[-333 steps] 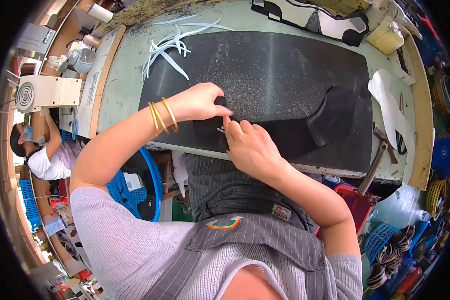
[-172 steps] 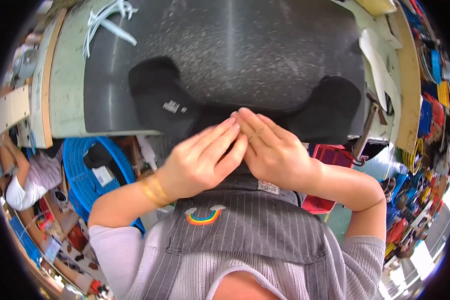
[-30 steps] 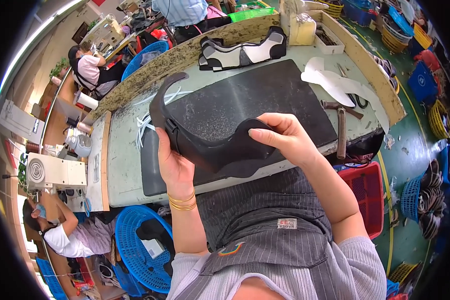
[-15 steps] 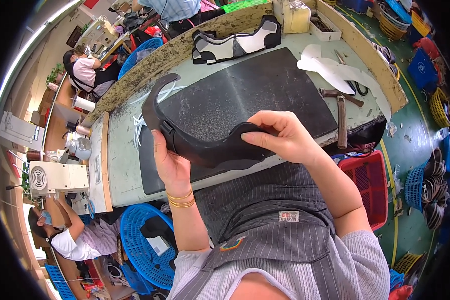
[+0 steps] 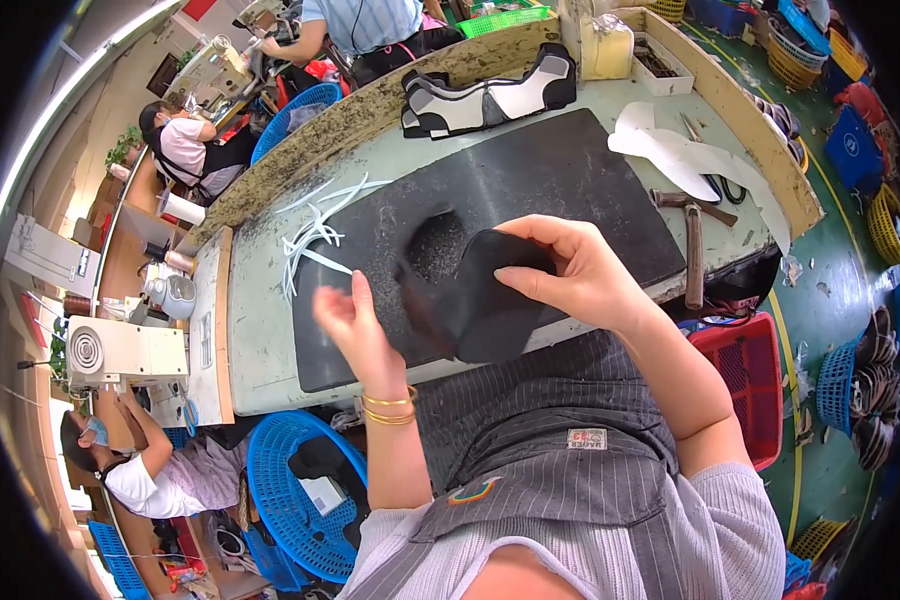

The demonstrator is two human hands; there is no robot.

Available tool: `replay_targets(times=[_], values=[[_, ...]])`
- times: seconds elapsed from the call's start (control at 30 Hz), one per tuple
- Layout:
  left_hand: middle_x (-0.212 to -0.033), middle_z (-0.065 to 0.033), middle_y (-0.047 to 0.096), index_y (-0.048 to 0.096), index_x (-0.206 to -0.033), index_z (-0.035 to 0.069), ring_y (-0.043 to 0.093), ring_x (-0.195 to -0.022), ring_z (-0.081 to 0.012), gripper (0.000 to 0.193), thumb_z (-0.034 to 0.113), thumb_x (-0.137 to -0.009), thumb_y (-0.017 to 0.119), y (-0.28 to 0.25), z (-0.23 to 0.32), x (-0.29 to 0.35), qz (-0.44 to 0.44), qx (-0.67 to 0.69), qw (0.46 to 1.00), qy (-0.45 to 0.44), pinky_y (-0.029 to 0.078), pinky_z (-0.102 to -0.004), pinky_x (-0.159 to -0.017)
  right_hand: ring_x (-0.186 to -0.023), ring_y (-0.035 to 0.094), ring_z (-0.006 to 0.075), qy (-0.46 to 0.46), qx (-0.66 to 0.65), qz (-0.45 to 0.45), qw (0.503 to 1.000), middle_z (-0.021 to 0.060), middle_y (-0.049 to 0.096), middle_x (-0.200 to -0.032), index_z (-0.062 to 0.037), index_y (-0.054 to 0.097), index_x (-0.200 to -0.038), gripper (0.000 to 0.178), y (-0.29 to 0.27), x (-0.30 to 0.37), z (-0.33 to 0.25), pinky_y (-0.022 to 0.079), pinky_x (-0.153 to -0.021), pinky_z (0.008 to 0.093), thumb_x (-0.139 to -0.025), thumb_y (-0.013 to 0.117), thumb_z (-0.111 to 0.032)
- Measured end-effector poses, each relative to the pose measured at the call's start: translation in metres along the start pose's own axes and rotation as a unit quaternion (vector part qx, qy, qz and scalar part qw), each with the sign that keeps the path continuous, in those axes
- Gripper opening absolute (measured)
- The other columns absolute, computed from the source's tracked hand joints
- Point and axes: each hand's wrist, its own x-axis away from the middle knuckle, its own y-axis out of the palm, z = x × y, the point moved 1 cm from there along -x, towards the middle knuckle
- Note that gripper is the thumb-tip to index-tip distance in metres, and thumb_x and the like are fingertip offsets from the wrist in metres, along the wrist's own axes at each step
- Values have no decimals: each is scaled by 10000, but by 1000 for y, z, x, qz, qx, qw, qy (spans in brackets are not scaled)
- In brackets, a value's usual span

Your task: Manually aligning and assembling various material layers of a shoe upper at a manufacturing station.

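Observation:
A curved black piece, which looks like a shoe upper, hangs from my right hand, pinched at its right end between thumb and fingers. Its left part is smeared by motion. To the left of it, my left hand is apart from the piece, fingers spread and partly blurred, holding nothing. Both hands are over the near side of a black mat on the workbench. Thin white strips lie in a tangle beyond my left hand.
Black, grey and white shoe uppers lie at the bench's back wall. A hammer rests at the right, near white sheet pieces. A blue basket stands lower left, a red one lower right. Other people sit at machines on the left.
My left hand has let go of the black shoe upper and opened. The piece's left end has swung in towards my right hand, which keeps its pinch.

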Motion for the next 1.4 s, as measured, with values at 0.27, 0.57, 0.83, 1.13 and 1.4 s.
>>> replay_targets(times=[0.27, 0.57, 0.83, 1.13, 1.4], values=[[-966, -86, 707, 602, -1180, 5, 641, -861, -107, 386, 33, -823, 745, 68, 64, 65, -289, -240, 900, 221, 509, -250, -773, -905, 651, 119, -74, 92, 14, 993, 84, 692, -969, -21, 542, -1124, 356, 15, 3, -8, 512, -811, 273, -817, 721, 4], [-950, -96, 722, 670, -1068, -9, 675, -851, -126, 278, -81, -803, 713, 57, 49, 55, -356, -4, 934, 30, 546, -253, -813, -911, 640, 81, -9, 96, 34, 995, 55, 682, -987, 16, 576, -1093, 310, 6, 15, -11, 514, -805, 228, -829, 738, 18], [-916, -71, 720, 690, -1029, 0, 667, -819, -108, 209, -43, -826, 718, 58, 41, 55, -365, 19, 931, 19, 537, -238, -784, -801, 598, 36, 2, 3, 40, 999, 10, 673, -871, 20, 615, -1042, 188, -1, 16, -4, 493, -699, 202, -884, 700, -37], [-879, -4, 685, 692, -982, 4, 590, -789, -42, 126, 93, -894, 707, 66, 44, 52, -383, -1, 921, -68, 466, -197, -732, -757, 593, 35, -80, 152, 24, 985, 30, 676, -800, 13, 635, -1001, 156, -2, 19, -1, 483, -672, 215, -873, 707, -40], [-792, -43, 599, 640, -902, 74, 586, -779, -240, 118, 40, -816, 713, 74, 29, 67, -165, -380, 716, 561, 435, -320, -802, -752, 605, 44, 48, 74, 63, 994, 31, 689, -848, 21, 637, -999, 128, -4, 11, 17, 489, -671, 202, -895, 684, -38]])
